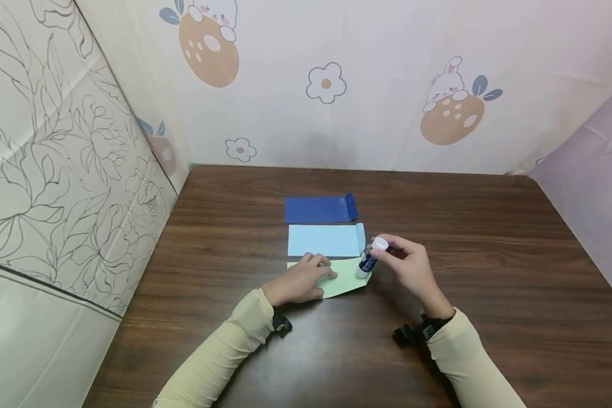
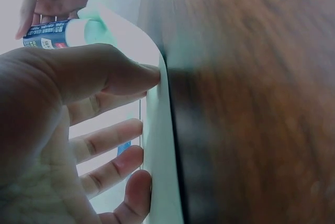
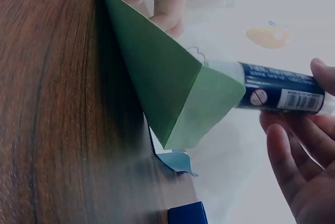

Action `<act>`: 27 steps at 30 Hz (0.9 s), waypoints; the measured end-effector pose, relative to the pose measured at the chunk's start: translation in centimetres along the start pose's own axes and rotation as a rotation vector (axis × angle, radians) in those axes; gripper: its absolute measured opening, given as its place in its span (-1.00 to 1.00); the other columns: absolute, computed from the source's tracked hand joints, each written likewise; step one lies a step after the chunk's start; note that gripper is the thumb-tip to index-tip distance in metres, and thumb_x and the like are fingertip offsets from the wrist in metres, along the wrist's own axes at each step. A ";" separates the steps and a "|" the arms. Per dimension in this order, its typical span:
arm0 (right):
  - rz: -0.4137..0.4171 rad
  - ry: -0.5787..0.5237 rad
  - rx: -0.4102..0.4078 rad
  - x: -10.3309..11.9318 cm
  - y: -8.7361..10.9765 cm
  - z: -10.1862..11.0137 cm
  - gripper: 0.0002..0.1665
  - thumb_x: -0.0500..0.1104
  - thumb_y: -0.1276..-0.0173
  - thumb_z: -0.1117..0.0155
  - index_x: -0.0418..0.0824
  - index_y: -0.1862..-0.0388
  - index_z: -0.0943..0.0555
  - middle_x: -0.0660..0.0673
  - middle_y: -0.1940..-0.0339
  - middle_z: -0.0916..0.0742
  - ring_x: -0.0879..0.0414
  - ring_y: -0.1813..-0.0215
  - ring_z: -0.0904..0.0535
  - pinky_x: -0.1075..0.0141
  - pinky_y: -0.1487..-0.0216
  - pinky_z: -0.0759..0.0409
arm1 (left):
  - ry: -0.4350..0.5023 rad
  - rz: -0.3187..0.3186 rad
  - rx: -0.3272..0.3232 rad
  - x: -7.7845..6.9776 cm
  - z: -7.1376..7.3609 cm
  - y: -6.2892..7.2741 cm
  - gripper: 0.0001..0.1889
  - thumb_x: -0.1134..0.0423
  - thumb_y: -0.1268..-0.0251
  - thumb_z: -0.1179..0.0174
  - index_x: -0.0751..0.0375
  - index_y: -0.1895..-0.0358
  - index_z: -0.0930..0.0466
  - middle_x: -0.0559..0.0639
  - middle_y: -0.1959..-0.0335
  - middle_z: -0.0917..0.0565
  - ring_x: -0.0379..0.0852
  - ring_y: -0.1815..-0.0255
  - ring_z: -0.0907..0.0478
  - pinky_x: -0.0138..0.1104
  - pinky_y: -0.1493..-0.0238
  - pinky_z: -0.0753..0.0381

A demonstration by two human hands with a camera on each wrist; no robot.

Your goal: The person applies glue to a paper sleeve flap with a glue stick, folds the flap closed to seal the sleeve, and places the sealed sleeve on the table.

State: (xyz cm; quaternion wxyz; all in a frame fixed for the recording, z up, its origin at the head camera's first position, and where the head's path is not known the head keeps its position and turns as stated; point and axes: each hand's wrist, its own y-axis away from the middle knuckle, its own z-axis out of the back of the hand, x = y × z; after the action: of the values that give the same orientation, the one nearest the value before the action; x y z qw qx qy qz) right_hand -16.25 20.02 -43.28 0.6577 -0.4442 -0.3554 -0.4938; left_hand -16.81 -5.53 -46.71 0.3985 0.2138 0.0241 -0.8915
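My left hand point(image 1: 300, 280) rests on a light green paper envelope point(image 1: 344, 286), its spread fingertips pressing the near left part against the table. In the left wrist view the thumb point(image 2: 115, 72) and fingers touch the paper without curling round it. My right hand point(image 1: 413, 269) grips a dark blue and white glue stick point(image 1: 369, 259), tilted, its lower end on the envelope's right end. The right wrist view shows the glue stick point(image 3: 282, 89) at the envelope's flap point(image 3: 209, 106), which angles up from the body; the flap hides the stick's tip.
Just behind the green envelope lies a light blue envelope point(image 1: 323, 241), with a dark blue envelope point(image 1: 316, 209) behind that; both have flaps at the right end. All are on a brown wooden table point(image 1: 489, 238). A patterned cloth wall point(image 1: 377, 124) rises at the table's back edge.
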 end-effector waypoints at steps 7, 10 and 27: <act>-0.025 -0.066 -0.079 0.4 -0.2 0.3 -0.65 -0.31 -0.28 -0.35 -0.44 -0.03 -0.62 0.37 0.30 -0.73 0.33 0.29 -0.63 0.41 0.30 -0.66 | 0.015 0.006 -0.004 -0.1 0.1 0.0 -0.53 0.24 -0.22 -0.25 0.00 -0.24 -0.55 0.01 -0.32 -0.43 0.01 -0.26 -0.32 -0.22 -0.09 -0.50; -0.024 -0.071 -0.076 0.3 -0.2 0.4 -0.65 -0.31 -0.28 -0.35 -0.46 -0.02 -0.61 0.36 0.30 -0.74 0.33 0.29 -0.64 0.41 0.31 -0.66 | 0.025 0.009 0.000 -0.2 0.2 0.1 -0.54 0.24 -0.23 -0.25 0.01 -0.24 -0.55 0.02 -0.32 -0.42 0.02 -0.26 -0.32 -0.20 -0.08 -0.51; -0.017 -0.055 -0.051 0.1 -0.2 0.6 -0.66 -0.31 -0.29 -0.34 -0.45 -0.01 -0.62 0.37 0.29 -0.72 0.31 0.28 -0.64 0.47 0.31 -0.64 | -0.092 -0.026 -0.001 -0.6 0.5 -0.9 -0.68 0.16 -0.29 -0.25 0.03 -0.10 -0.61 0.01 -0.20 -0.51 -0.03 -0.15 -0.41 -0.28 -0.04 -0.52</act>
State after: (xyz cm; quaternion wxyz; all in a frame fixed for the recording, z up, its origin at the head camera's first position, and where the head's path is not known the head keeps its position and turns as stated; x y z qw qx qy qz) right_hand -16.47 20.49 -42.95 0.6321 -0.4711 -0.3644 -0.4958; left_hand -17.30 -4.56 -46.15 0.3880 0.1719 0.0091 -0.9055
